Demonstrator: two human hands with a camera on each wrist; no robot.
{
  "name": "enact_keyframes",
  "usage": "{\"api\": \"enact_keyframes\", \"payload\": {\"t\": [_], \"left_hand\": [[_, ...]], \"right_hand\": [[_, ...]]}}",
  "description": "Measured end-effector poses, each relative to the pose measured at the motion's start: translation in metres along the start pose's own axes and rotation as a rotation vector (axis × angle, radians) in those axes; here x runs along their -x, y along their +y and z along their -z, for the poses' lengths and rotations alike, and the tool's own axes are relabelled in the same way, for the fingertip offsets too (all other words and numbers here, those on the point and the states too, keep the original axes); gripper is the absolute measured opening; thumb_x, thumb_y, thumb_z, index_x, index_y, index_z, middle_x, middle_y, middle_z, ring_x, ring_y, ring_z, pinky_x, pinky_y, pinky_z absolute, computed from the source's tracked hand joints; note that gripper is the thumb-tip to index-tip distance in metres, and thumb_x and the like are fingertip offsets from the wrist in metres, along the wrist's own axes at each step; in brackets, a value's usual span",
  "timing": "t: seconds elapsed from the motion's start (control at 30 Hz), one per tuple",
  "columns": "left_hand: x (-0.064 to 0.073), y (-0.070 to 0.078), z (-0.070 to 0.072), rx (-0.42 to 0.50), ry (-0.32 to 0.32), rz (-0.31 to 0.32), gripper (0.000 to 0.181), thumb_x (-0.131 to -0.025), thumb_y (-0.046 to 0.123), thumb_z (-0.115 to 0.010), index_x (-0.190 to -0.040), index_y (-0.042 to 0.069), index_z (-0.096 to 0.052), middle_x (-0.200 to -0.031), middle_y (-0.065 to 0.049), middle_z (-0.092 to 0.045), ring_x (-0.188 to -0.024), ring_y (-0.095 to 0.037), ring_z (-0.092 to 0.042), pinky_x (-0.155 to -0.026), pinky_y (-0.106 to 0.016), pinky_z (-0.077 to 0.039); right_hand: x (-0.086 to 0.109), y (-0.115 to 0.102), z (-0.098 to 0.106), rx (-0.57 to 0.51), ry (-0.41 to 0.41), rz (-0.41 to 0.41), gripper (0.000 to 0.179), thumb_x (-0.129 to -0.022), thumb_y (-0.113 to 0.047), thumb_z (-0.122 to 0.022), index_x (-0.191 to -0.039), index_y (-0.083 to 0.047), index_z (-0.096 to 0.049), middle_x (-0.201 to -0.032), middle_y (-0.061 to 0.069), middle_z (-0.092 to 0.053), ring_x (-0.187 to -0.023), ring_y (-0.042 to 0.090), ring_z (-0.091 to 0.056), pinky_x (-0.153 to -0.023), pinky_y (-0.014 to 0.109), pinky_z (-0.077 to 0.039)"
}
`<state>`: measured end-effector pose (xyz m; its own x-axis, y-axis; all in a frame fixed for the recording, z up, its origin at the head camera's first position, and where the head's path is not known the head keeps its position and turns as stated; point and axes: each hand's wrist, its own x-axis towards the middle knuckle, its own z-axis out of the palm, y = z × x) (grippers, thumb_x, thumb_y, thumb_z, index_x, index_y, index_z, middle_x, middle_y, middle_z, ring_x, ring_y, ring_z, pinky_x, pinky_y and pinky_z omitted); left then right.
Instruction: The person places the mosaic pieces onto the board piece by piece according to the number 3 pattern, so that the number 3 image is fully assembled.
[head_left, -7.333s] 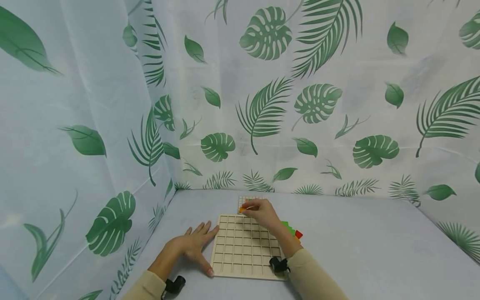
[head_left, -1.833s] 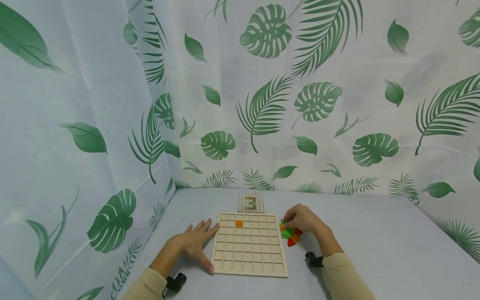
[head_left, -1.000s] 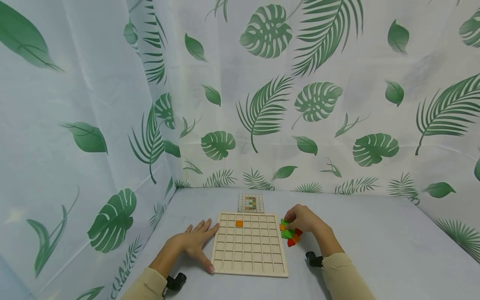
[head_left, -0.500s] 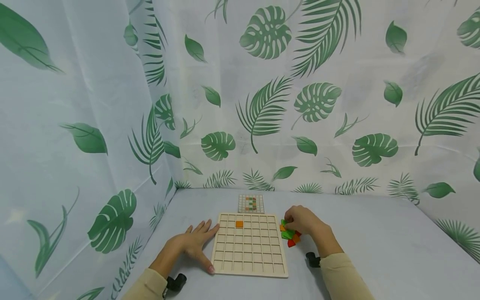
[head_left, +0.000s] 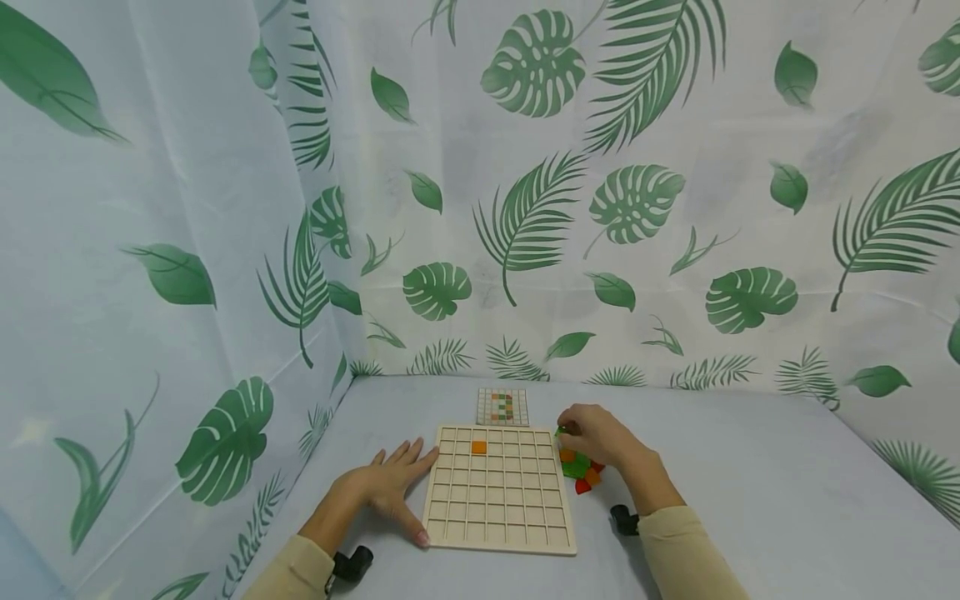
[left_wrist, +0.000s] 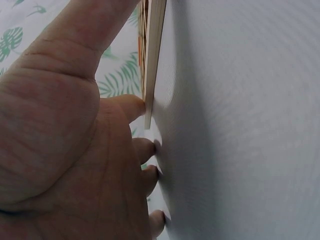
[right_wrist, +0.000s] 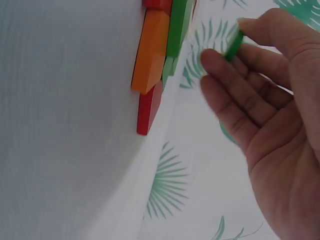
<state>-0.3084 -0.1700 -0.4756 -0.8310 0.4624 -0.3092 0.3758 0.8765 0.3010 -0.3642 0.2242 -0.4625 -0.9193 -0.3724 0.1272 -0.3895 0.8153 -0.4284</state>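
A pale wooden grid board (head_left: 498, 500) lies on the table, with one orange square tile (head_left: 478, 447) in a cell of its second row. My left hand (head_left: 390, 492) rests spread at the board's left edge, thumb and index finger touching it; the left wrist view shows the palm (left_wrist: 65, 150) beside the board's side. My right hand (head_left: 600, 433) pinches a small green tile (right_wrist: 234, 45) between thumb and fingers, raised over the pile. Below it, right of the board, lie green tiles (head_left: 576, 469), orange tiles (right_wrist: 151, 50) and red tiles (right_wrist: 149, 107), partly hidden by the hand.
Behind the board lies a small pattern card (head_left: 502, 407) printed with a grid and orange, green and red squares. A leaf-printed curtain (head_left: 615, 208) hangs behind and to the left of the light-coloured table (head_left: 750, 500).
An orange tile now sits on the board, where my right hand earlier carried one over. That hand went to the pile and has just lifted a green tile. My left hand has stayed put.
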Motion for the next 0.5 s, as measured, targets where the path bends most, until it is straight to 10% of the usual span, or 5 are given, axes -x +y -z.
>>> {"api": "enact_keyframes", "payload": {"t": [0.5], "left_hand": [[0.0,-0.001,0.0,0.002,0.0,-0.001,0.139,-0.062,0.07,-0.091,-0.169,0.025,-0.015,-0.176,-0.014,-0.008,-0.163,-0.038,-0.005,-0.128,-0.067,-0.008]], "right_hand": [[-0.011,-0.021,-0.013,0.011,0.168,0.234,0.024,-0.093,-0.012,-0.076,-0.114,-0.001,-0.076,-0.102,0.002,-0.073,-0.087,0.014,-0.07,-0.079,0.034,-0.062]]}}
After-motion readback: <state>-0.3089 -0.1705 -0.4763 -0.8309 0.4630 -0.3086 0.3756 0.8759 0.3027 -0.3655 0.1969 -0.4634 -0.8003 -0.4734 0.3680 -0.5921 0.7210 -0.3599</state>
